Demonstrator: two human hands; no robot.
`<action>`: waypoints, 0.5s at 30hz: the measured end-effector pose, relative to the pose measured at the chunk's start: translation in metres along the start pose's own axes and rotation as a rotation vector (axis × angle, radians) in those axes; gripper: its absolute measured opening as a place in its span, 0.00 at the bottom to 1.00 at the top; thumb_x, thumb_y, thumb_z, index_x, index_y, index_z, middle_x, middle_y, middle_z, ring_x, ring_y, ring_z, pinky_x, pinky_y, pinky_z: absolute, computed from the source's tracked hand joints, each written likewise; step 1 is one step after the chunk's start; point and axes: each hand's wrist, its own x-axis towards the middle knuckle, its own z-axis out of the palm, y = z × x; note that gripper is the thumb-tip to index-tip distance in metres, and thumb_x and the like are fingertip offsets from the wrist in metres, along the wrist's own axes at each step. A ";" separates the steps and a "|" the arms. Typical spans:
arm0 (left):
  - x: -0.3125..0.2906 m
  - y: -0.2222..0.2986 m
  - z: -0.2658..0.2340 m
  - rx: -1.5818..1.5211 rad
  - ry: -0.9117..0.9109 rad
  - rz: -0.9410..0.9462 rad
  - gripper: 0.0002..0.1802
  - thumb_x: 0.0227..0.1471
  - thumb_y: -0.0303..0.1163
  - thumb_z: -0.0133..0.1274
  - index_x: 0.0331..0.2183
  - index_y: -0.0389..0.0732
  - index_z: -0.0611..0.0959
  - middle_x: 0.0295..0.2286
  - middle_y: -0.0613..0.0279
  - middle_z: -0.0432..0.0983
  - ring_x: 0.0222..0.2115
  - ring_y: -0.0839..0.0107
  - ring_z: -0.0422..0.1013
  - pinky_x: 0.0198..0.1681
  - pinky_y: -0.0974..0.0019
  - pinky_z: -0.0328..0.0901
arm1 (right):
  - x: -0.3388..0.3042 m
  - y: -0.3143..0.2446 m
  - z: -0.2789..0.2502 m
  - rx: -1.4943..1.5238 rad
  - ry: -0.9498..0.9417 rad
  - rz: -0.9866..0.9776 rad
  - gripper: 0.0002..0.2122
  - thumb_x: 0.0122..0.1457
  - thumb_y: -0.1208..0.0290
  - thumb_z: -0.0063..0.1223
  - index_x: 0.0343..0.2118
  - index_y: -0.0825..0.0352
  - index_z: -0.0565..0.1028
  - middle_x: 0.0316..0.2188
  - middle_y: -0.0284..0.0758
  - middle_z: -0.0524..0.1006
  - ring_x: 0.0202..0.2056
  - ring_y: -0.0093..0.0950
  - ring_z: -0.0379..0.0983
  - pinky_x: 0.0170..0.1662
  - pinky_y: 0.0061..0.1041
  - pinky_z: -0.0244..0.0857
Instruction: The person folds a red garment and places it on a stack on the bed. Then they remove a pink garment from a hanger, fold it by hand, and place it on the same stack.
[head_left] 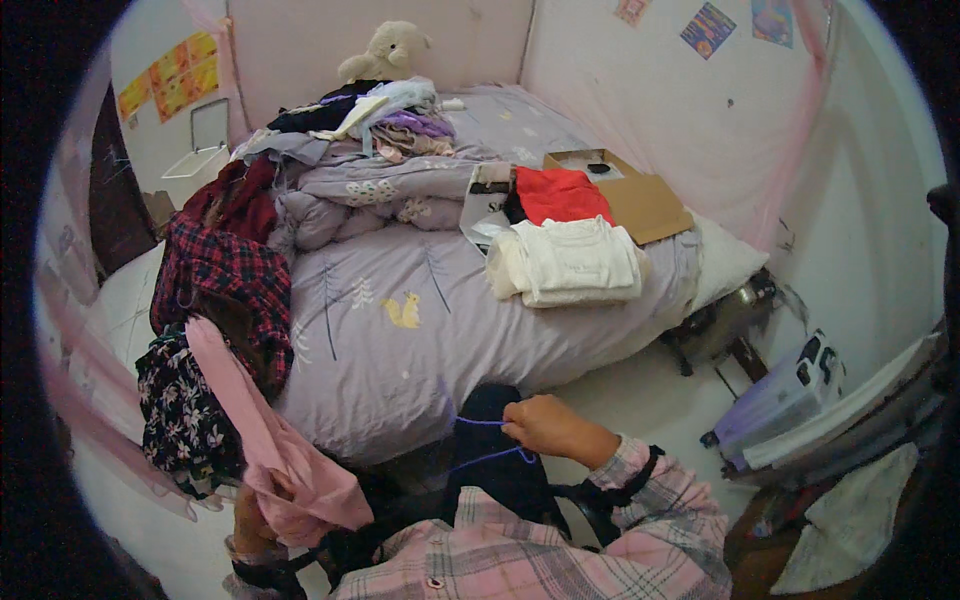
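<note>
My right hand (553, 428) is closed round a thin purple wire hanger (487, 459), held above my dark-trousered legs; part of the hanger is blurred. Low on the left, my left hand (256, 515) grips a pink garment (275, 450), its fingers partly covered by the cloth. That garment runs up to the bed's left edge. Beside it hang a black floral garment (180, 415) and a red-and-navy plaid shirt (235, 290).
On the bed (390, 370) sit folded white clothes (570, 265), a red cloth (562, 195), an open cardboard box (640, 205) and a heap of clothes (400, 125). A plush toy (390, 50) is behind. A clear plastic bin (790, 390) stands at right.
</note>
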 end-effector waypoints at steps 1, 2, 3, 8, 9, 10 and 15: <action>-0.003 0.001 -0.003 0.014 0.101 0.077 0.29 0.55 0.59 0.46 0.32 0.39 0.75 0.26 0.60 0.73 0.27 0.67 0.73 0.34 0.63 0.70 | -0.001 0.003 0.001 -0.006 0.002 0.022 0.10 0.57 0.63 0.53 0.32 0.66 0.77 0.27 0.45 0.78 0.32 0.46 0.76 0.36 0.42 0.69; -0.008 0.001 -0.009 0.049 0.039 0.099 0.30 0.54 0.61 0.46 0.31 0.39 0.75 0.25 0.60 0.73 0.27 0.66 0.72 0.35 0.63 0.70 | -0.002 0.006 0.000 -0.012 -0.002 0.032 0.10 0.57 0.63 0.53 0.32 0.66 0.77 0.27 0.45 0.78 0.31 0.47 0.75 0.36 0.43 0.68; -0.016 0.000 -0.015 0.076 0.006 0.099 0.32 0.53 0.63 0.46 0.32 0.39 0.74 0.26 0.60 0.72 0.27 0.66 0.72 0.34 0.63 0.70 | -0.003 0.007 -0.001 -0.025 -0.022 0.035 0.10 0.57 0.63 0.53 0.32 0.66 0.76 0.27 0.45 0.78 0.31 0.47 0.75 0.36 0.43 0.68; -0.028 -0.020 -0.034 0.252 -0.027 -0.043 0.30 0.52 0.54 0.52 0.41 0.35 0.73 0.30 0.57 0.73 0.30 0.67 0.73 0.33 0.65 0.69 | 0.000 -0.001 -0.011 -0.022 -0.006 -0.037 0.10 0.57 0.63 0.53 0.31 0.66 0.75 0.26 0.45 0.78 0.31 0.48 0.75 0.36 0.43 0.68; -0.024 -0.018 -0.036 0.107 -0.170 -0.154 0.26 0.52 0.47 0.53 0.41 0.33 0.74 0.33 0.56 0.74 0.30 0.68 0.73 0.35 0.66 0.70 | -0.001 -0.004 -0.013 -0.044 -0.033 -0.024 0.10 0.57 0.64 0.53 0.31 0.66 0.75 0.26 0.45 0.78 0.30 0.47 0.75 0.35 0.43 0.68; -0.018 -0.012 -0.036 -0.045 -0.311 -0.267 0.23 0.52 0.41 0.55 0.42 0.31 0.75 0.35 0.54 0.75 0.31 0.68 0.73 0.36 0.67 0.71 | -0.002 -0.008 -0.013 -0.013 -0.026 -0.054 0.10 0.57 0.64 0.52 0.31 0.67 0.73 0.26 0.47 0.77 0.31 0.49 0.74 0.35 0.45 0.67; -0.004 0.025 -0.018 -0.322 0.001 -0.039 0.20 0.59 0.40 0.45 0.46 0.35 0.73 0.42 0.55 0.73 0.42 0.64 0.72 0.48 0.61 0.68 | 0.003 -0.014 -0.017 0.164 -0.141 0.032 0.11 0.60 0.64 0.50 0.32 0.69 0.68 0.26 0.52 0.76 0.31 0.54 0.73 0.34 0.49 0.65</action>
